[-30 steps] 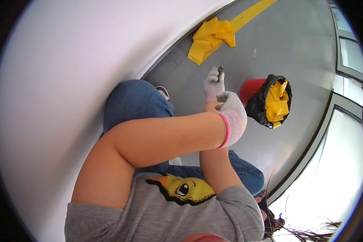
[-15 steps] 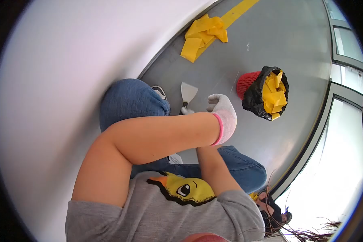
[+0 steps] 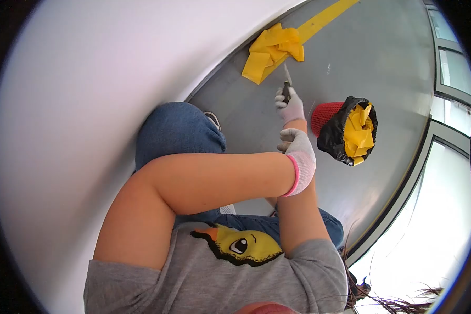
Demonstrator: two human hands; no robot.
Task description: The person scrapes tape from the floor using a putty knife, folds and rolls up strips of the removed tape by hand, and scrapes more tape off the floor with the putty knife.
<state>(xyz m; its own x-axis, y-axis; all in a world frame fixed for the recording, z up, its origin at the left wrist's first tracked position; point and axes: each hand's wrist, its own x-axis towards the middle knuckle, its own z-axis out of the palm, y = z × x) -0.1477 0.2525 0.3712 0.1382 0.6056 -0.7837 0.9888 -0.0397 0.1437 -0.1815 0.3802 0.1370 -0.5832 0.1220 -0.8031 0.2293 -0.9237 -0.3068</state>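
Observation:
My right hand (image 3: 289,106), in a pale work glove, is closed around the black handle of a scraper (image 3: 288,77). The blade is seen nearly edge-on and points up at a crumpled heap of yellow tape (image 3: 269,52) on the floor. Nearer to me, my left hand (image 3: 299,150), in a grey glove with a pink cuff, hangs over my right forearm. Its fingers are loosely bent and apart, with nothing visible between them. Part of that hand's inner side is hidden.
A yellow tape strip (image 3: 329,17) runs from the heap along the grey floor (image 3: 246,110). Right of my hands stands a red basket (image 3: 325,116) with a black bag (image 3: 334,137) and yellow tape pieces (image 3: 359,137). A white wall (image 3: 89,94) rises at left, glass panels (image 3: 439,193) at right.
Since half a second ago, my right hand has swung up and right with the scraper, from beside my shoe to below the tape heap. My left hand has moved slightly. The view has shifted a little.

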